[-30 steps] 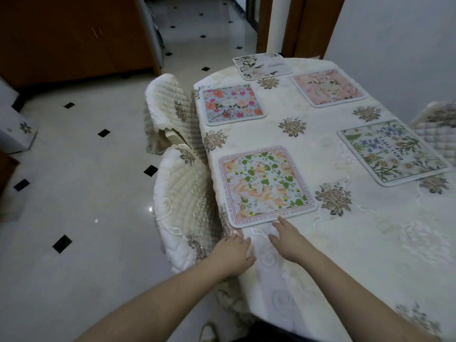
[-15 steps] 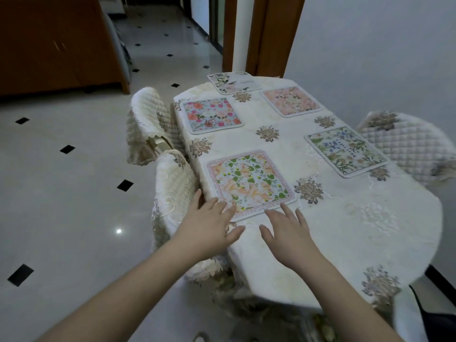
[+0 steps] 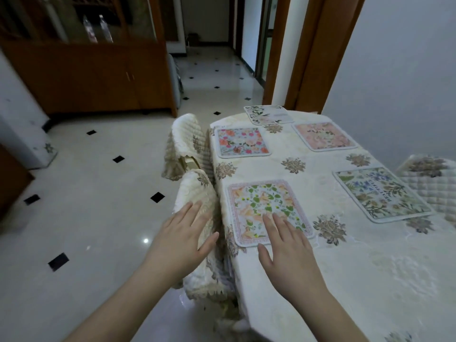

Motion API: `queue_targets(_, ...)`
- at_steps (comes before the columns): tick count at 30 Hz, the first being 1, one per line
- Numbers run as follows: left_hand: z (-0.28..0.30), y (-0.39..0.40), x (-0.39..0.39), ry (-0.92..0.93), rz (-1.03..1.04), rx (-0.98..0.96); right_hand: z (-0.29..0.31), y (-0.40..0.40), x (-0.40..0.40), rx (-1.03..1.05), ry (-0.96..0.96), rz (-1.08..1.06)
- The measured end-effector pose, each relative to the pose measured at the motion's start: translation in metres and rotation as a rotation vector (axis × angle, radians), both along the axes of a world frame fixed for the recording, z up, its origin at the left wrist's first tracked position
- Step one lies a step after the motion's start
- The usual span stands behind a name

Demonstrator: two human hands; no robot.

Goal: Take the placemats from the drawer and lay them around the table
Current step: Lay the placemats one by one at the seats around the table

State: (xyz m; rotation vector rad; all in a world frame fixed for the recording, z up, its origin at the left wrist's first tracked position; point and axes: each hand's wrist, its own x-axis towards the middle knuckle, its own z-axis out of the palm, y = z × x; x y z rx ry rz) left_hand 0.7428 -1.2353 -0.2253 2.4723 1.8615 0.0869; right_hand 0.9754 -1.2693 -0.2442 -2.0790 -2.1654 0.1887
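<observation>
A: Cream embroidered cloth covers the oval desk [image 3: 320, 280], and five placemats lie around it. The nearest, a square mat with green leaves and peach flowers inside a pink border [image 3: 261, 208], sits at the desk's 9 o'clock edge.

B: And the hands?

A: The right hand [image 3: 288, 255] lies flat, fingers [image 3: 270, 224] straight and spread, tips over that mat's near corner, gripping nothing. The left hand [image 3: 183, 235] is flat and empty too, above the quilted cream chair back [image 3: 197, 193].

B: So the step is squaring the mat?

A: I'd judge so. Press lightly with flat fingers and slide, so the cloth beneath doesn't ruck; line its edge with the desk's rim. The blue-and-red floral mat [image 3: 241, 141] at 10 o'clock is a fair guide.

B: Others?

A: A white leafy mat [image 3: 267, 114] at 12, a pink mat [image 3: 323, 135] at 1, a green-and-blue botanical mat [image 3: 380, 193] at 3.
</observation>
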Motion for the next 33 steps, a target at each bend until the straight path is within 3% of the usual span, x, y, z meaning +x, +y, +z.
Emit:
queue_targets(6,0.018,-0.022,-0.036,0.146,0.172,0.007,0.011,0.019,-0.044,0.080,0.006,0.127)
queue_targets(15,0.021,-0.054,-0.151,0.023,0.447,0.004,0.035,0.044,-0.189,0.096,0.018,0.358)
queue_targets(24,0.027,-0.069,-0.303,0.058,0.594,0.113,0.051,0.047,-0.369,0.165,-0.013,0.493)
queue_targets(33,0.047,-0.073,-0.400,-0.011,0.647,0.079,0.056,0.041,-0.467,0.167,-0.068,0.477)
